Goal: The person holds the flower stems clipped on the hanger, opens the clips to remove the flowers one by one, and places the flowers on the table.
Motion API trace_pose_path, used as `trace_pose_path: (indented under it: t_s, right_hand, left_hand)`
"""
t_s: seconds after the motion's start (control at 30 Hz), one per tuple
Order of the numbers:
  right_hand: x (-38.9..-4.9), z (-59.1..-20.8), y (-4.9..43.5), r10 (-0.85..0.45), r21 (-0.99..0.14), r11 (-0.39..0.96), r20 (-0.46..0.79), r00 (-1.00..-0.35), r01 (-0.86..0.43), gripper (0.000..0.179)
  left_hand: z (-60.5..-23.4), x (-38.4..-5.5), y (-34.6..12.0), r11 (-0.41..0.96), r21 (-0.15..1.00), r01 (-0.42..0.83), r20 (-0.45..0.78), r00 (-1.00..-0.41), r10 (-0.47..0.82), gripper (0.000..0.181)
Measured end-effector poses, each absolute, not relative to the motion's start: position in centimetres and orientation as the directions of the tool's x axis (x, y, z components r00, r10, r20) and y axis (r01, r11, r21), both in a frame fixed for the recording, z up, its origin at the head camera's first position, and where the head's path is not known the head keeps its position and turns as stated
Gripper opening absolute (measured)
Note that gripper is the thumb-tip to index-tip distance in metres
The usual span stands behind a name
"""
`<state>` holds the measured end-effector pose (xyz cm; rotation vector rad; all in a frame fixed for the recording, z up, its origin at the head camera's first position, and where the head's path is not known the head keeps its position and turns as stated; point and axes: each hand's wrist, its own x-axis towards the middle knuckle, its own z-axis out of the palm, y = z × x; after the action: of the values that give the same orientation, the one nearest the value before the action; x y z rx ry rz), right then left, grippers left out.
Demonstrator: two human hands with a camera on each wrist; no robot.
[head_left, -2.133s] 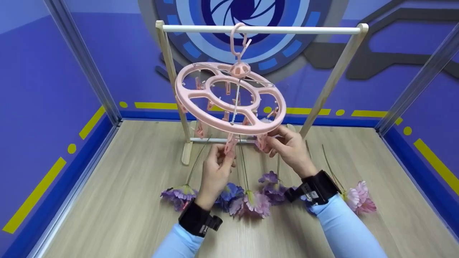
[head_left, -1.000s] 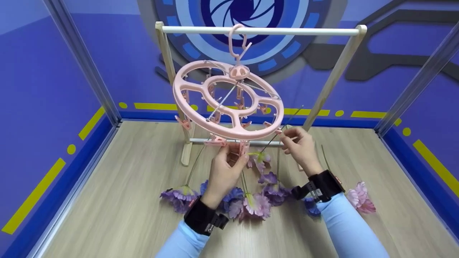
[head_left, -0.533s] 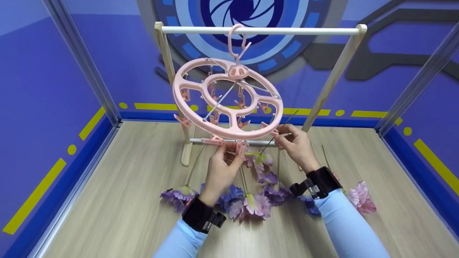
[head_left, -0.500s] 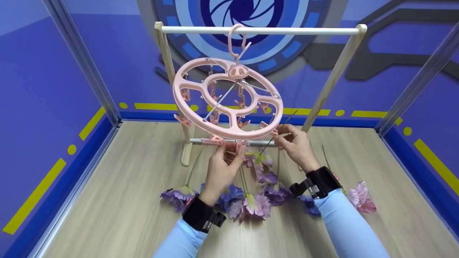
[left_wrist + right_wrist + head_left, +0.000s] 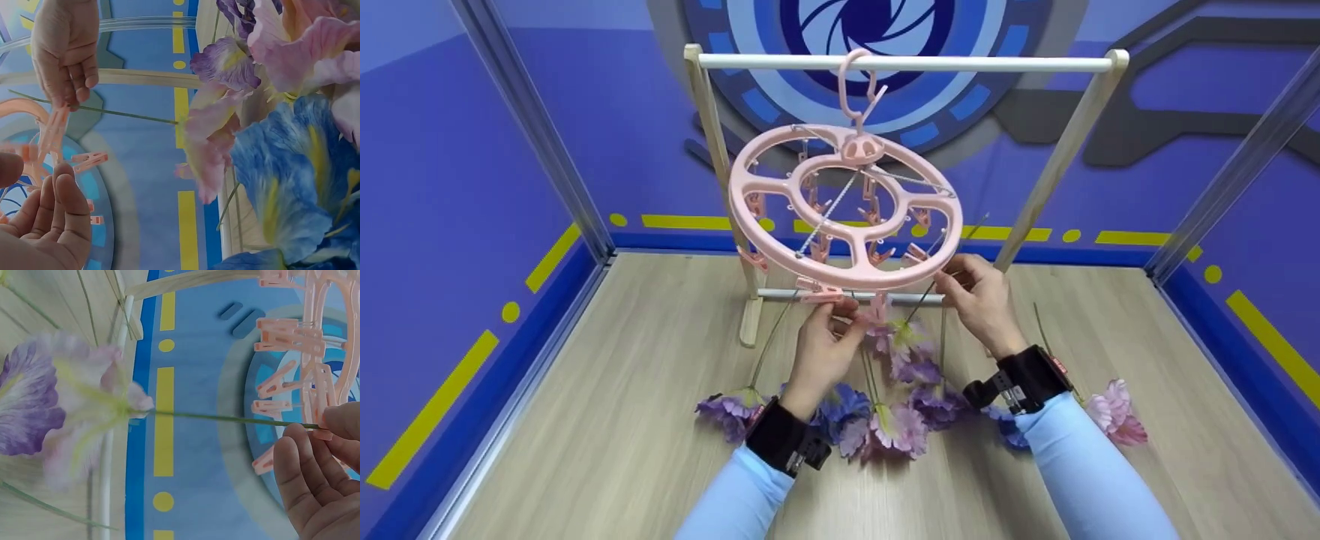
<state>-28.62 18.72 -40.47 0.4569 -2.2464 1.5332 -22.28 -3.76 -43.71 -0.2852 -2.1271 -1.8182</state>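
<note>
A pink round clip hanger hangs tilted from the rack's white rod, with several pink clothespins beneath it. My right hand pinches an artificial flower's thin green stem beside a clothespin at the hanger's near right rim. That flower's pale pink and purple bloom hangs head down; its stem slants up past my fingers. My left hand is under the near rim, fingers bent loosely, thumb and fingertips apart. Its fingertips lie close to two clothespins, one sideways and one hanging.
A wooden rack stands at the back. On the table lie several more artificial flowers, among them a purple one, a pink one and another pink one at the right. Blue panels enclose the table's back and sides.
The hanger has turned, swinging its clothespins round. The flower by my right hand has come into view below the rim. My left thumb has come away from the hanging clothespin.
</note>
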Motion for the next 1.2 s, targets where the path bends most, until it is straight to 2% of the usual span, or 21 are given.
trace_pose_path:
  t_s: [0.43,0.7,0.93,1.2]
  right_hand:
    - [-27.6,-39.0,18.3,-0.017,-0.814,0.276,0.528,-0.849,-0.512,0.012]
    - [-26.8,-38.3,18.6,-0.003,-0.827,0.202,0.536,-0.844,-0.525,0.014]
    - [-25.7,-37.5,19.1,0.037,-0.814,0.257,0.546,-0.837,-0.52,0.011]
    - [-24.6,-37.7,19.1,-0.002,-0.816,0.283,0.525,-0.851,-0.504,0.008]
  left_hand:
    - [-43.6,-21.7,-3.1,0.218,0.898,0.382,0.39,-0.921,0.007,0.014]
    - [-43.0,-20.7,-2.0,0.231,0.849,0.476,0.46,-0.879,0.121,0.008]
    - [-41.6,-19.7,-1.2,0.231,0.799,0.554,0.528,-0.832,0.169,0.008]
    - [-40.1,-18.8,-0.7,0.281,0.74,0.611,0.558,-0.791,0.252,0.012]
